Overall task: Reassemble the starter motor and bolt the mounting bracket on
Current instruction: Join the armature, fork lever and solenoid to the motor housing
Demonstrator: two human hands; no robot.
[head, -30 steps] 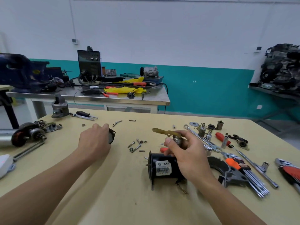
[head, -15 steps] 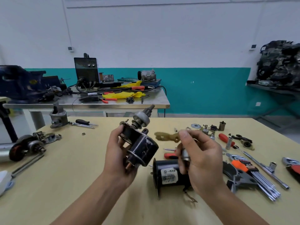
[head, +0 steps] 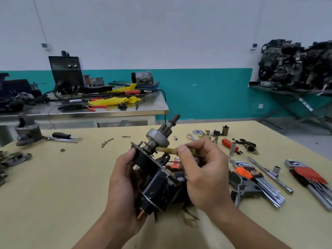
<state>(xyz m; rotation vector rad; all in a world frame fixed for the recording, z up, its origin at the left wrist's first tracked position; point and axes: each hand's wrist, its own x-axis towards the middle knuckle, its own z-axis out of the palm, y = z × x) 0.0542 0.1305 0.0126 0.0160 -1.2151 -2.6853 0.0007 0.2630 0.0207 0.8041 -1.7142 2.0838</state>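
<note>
While your left grip [head: 124,177] holds the motor body [head: 161,186], your right grip [head: 204,177] pinches the brass lever [head: 168,150] up at its shaft.

Motor [head: 158,184] over the table [head: 53,194] centre, left hand [head: 124,178] on its left, right hand [head: 203,173] on its right, lever [head: 167,150] between. Hex keys [head: 260,182] on the table to the right, screwdriver [head: 62,136] back left. Bench [head: 107,112] behind the table, welder [head: 66,71] on it.
</note>
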